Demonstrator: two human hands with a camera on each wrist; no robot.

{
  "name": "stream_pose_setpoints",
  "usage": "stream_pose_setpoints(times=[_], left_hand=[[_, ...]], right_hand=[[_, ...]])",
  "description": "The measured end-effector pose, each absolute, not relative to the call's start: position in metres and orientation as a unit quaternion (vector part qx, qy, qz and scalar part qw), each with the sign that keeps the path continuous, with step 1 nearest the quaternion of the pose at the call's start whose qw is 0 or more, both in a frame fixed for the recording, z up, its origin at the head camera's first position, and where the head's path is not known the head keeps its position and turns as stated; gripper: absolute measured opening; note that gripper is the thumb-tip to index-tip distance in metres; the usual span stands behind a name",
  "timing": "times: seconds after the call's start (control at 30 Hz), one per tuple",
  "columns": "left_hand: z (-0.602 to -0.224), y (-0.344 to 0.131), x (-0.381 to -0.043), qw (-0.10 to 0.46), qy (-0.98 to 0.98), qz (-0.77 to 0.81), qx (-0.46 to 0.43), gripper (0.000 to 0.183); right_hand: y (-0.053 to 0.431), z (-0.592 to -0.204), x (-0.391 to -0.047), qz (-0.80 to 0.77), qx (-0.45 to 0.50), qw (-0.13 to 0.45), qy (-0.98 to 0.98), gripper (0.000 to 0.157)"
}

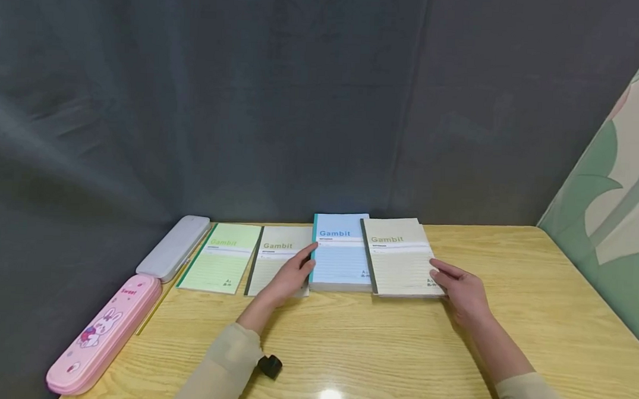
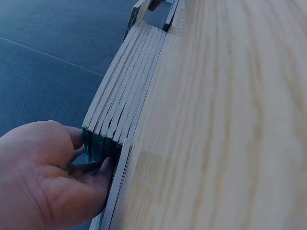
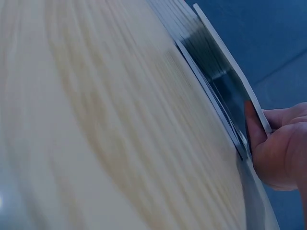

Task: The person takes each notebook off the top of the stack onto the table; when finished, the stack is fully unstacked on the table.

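My right hand (image 1: 462,292) pinches the lower right corner of a cream Gambit notebook (image 1: 399,268) with a dark spine. In the right wrist view this notebook (image 3: 230,57) is raised at an angle, with thumb and fingers on opposite faces. Beneath it, flat on the table, lies thin dark-edged material (image 3: 204,86), partly hidden. Left of it stands a thick stack of blue Gambit notebooks (image 1: 340,266), overlapped by the cream one's left edge. My left hand (image 1: 289,278) touches the stack's teal spine side; the left wrist view shows its fingers (image 2: 103,177) against the spines.
Another cream notebook (image 1: 274,263) lies partly under the left hand, beside a green notebook (image 1: 220,257). Farther left are a pale lavender case (image 1: 175,247), a pink rabbit pencil case (image 1: 104,336) and a thin yellow pencil-like stick (image 1: 156,305). A dark curtain (image 1: 302,103) hangs behind the table.
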State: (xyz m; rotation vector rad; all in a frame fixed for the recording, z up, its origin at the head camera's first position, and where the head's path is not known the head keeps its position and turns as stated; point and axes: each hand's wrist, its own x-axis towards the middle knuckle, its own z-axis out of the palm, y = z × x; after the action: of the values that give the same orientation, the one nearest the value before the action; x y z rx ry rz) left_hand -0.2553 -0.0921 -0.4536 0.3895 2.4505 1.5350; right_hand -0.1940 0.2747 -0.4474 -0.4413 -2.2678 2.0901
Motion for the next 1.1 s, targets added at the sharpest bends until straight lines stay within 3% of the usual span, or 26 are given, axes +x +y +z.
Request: stream_pose_setpoints(times=[0.5,0.73,1.1], left_hand=[[-0.455,-0.091,-0.255,0.110,0.840,0.515,0.134,0.052],[-0.455,-0.090,-0.254,0.108,0.838,0.520,0.128,0.052],[-0.453,-0.090,-0.254,0.108,0.840,0.515,0.132,0.051]], right_hand=[[0.322,-0.459,-0.186,0.635,-0.157,0.037,-0.755,0.037],[0.341,-0.458,-0.183,0.588,-0.170,0.024,-0.790,0.045],[0.375,-0.459,-0.177,0.563,-0.200,0.013,-0.802,0.040]])
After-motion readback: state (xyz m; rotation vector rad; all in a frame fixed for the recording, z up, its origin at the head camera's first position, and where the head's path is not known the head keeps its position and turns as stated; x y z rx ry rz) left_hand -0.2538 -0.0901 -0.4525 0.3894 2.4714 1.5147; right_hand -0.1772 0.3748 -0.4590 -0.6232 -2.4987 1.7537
